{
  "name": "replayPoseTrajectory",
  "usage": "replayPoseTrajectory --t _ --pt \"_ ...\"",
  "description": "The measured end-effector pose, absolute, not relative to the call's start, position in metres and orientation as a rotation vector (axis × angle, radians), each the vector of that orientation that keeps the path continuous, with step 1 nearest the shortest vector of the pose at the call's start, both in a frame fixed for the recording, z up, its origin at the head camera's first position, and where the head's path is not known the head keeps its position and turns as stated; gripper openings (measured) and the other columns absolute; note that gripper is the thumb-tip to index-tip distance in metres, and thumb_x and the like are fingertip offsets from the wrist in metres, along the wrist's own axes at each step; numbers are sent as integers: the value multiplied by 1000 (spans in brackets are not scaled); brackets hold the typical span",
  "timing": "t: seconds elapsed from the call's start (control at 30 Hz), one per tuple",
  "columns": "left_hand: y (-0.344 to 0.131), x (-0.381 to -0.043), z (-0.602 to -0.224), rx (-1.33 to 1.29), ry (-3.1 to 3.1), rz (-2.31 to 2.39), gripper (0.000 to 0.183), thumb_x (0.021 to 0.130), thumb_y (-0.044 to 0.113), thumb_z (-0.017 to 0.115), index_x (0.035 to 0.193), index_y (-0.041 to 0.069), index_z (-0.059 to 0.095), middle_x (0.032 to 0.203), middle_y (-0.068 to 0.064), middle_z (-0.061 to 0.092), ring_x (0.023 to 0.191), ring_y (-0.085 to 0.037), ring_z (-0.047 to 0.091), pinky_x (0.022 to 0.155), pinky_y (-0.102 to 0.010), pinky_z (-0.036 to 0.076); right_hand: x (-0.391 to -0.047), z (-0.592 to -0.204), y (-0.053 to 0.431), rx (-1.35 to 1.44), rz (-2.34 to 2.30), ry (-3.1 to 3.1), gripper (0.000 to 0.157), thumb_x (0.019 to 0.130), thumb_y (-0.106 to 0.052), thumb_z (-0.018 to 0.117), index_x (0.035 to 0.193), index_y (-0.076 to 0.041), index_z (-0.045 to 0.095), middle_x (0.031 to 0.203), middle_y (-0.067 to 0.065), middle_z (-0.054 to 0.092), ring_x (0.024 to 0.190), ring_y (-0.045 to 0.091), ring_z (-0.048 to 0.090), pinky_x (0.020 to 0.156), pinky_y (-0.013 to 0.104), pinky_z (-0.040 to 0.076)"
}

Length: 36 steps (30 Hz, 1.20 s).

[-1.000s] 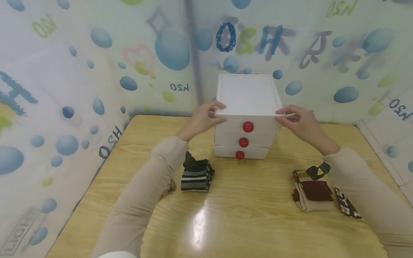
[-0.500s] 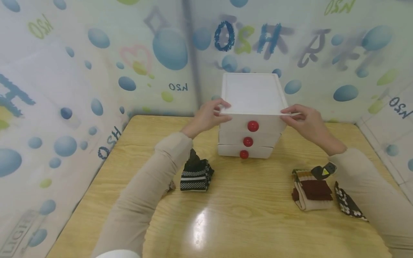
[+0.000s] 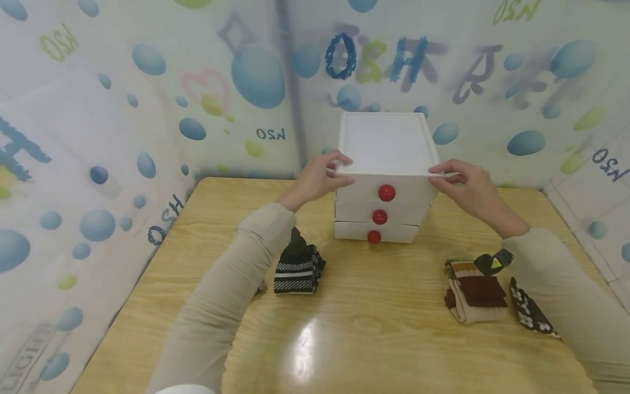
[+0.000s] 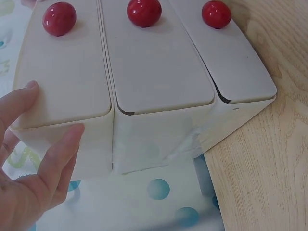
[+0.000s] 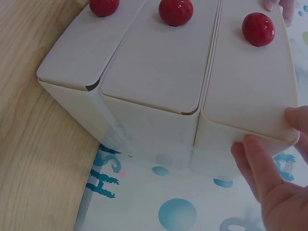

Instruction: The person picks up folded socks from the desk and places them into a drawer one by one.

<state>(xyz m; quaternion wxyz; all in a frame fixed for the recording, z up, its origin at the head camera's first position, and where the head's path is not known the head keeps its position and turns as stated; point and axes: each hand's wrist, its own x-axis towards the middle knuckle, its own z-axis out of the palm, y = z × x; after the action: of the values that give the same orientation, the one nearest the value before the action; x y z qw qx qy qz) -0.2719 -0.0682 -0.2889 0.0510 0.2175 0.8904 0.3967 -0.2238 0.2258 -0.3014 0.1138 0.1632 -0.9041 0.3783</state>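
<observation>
The white chest (image 3: 384, 145) stands toward the far edge of the table (image 3: 354, 339), a red knob (image 3: 386, 192) on each of its three drawers (image 3: 406, 190). The left hand (image 3: 315, 178) pinches its upper left front corner, and the right hand (image 3: 467, 189) pinches the upper right one, thumbs and fingers parted around the edges. Nearer the person lie a folded striped cloth (image 3: 297, 276) at left, a brown one (image 3: 481, 291) and a flowered one (image 3: 531, 312) at right.
</observation>
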Motion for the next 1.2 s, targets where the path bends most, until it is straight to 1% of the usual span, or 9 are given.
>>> replayPoseTrajectory --t 0.07,0.3,0.6,0.67,0.77,0.87,1.0,1.2 --pt "-68 -272 -289 666 2711 1213 37 80 23 66 113 14 53 122 -7 48 104 -22 49 78 -31 47 -224 -302 226 478 1104 -2658 23 87 -19 57 103 -3 60 110 15 56 89 36 58 60 8 42" --pt "-66 -273 -289 672 2711 1232 37 80 22 66 113 13 53 121 -9 48 103 -23 49 78 -30 47 -226 -301 227 510 1140 -2645 21 86 -13 58 104 -2 60 109 18 55 90 37 58 60 8 42" --pt "-65 -276 -290 654 2708 1220 38 80 24 66 114 15 52 123 -9 46 104 -22 49 76 -29 47 -229 -300 229 474 1136 -2691 25 87 -18 56 106 -2 58 113 17 53 93 38 56 61 10 42" --pt "-64 -276 -290 651 2710 1219 38 80 25 66 114 16 52 122 -8 46 104 -22 49 76 -29 47 -229 -298 230 470 1127 -2709 25 87 -19 56 107 -2 57 113 18 53 94 39 56 63 15 46" --pt "-64 -278 -290 654 2708 1220 37 80 25 66 114 16 53 122 -8 46 104 -22 48 76 -29 47 -230 -295 230 445 1118 -2758 28 88 -21 55 109 -3 55 115 19 51 96 40 55 69 31 51" --pt "-63 -279 -290 651 2705 1221 37 80 24 66 113 16 53 122 -8 46 104 -21 48 76 -29 47 -231 -291 230 424 1113 -2815 32 89 -23 54 113 -3 53 119 21 48 98 42 53 74 48 48" --pt "-62 -280 -291 638 2694 1230 37 80 24 66 113 16 53 122 -8 46 103 -21 49 74 -28 48 -235 -286 231 415 1089 -2877 37 88 -27 55 115 -2 51 124 23 43 102 44 50 77 53 45" --pt "-63 -281 -290 638 2683 1234 37 80 24 67 113 16 53 123 -9 45 103 -22 49 72 -26 48 -244 -277 230 431 1017 -2946 44 83 -32 61 115 -2 53 127 23 40 104 44 48 77 52 45"
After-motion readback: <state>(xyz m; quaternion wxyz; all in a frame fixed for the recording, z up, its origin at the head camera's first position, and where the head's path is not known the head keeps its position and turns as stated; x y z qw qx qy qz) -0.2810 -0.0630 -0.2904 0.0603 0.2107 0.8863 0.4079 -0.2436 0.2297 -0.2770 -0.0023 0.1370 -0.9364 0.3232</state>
